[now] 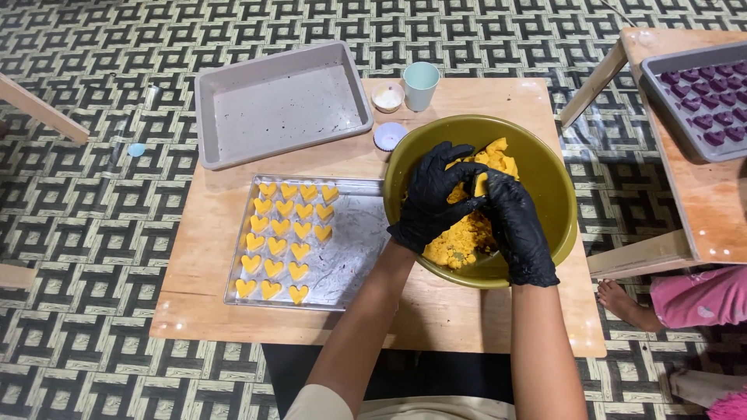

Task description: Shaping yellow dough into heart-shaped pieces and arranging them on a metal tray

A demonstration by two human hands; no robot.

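Both grips close on one small lump of yellow dough: the left hand and right hand, in black gloves, pinch it together above the dough mass inside the olive bowl. By the look of it, a piece is being pressed into shape; setting it down would call for a short carry leftward over the bowl's rim. Just beside the bowl lies the clear tray, its left part filled with yellow hearts, its right part bare. Farther back sit a grey pan, a cup and small dishes. The tabletop edge runs near the bowl's right side.
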